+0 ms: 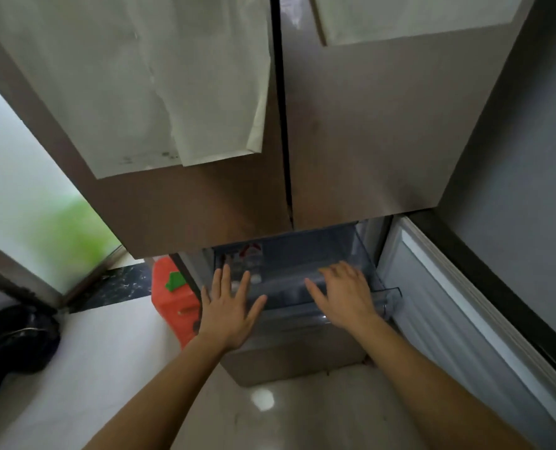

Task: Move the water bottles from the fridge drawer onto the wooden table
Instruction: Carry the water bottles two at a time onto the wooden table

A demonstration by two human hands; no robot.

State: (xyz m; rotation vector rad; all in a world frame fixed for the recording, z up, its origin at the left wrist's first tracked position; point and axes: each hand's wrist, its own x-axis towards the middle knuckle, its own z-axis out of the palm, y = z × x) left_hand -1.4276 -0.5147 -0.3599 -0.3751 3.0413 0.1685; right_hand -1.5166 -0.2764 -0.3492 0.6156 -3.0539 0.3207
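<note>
- I see both of my hands reaching forward over the fridge drawer (322,306), a clear plastic bin pulled out below the two upper fridge doors (361,131).
- My left hand (229,308) is flat, fingers spread wide, palm down, holding nothing; it sits over the drawer's left front edge.
- My right hand (346,295) is also spread wide and empty, palm down, over the right half of the drawer. It is slightly blurred.
- The water bottles (249,266) lie inside the drawer at its left side, just beyond my left fingertips; I can make out white caps and a red-and-white label, but I cannot count them through the plastic.
- The right half of the drawer shows only clear plastic ribs as far as I can tell.
- The upper doors overhang the rear of the drawer and hide that part from above.
- The lower fridge door (458,306) stands swung out on the right, its ribbed white inner face beside my right forearm.
- White paper sheets (159,92) hang on the upper doors.
- An orange-red container (172,306) with a green patch stands on the floor just left of the fridge, close to my left wrist.
- A dark rounded object (16,339) sits at the far left, well apart from the drawer.
- The floor (114,345) is pale, glossy tile with a light reflection; a frosted glass panel (26,196) rises at the left, and a grey wall (529,157) stands at the right.
</note>
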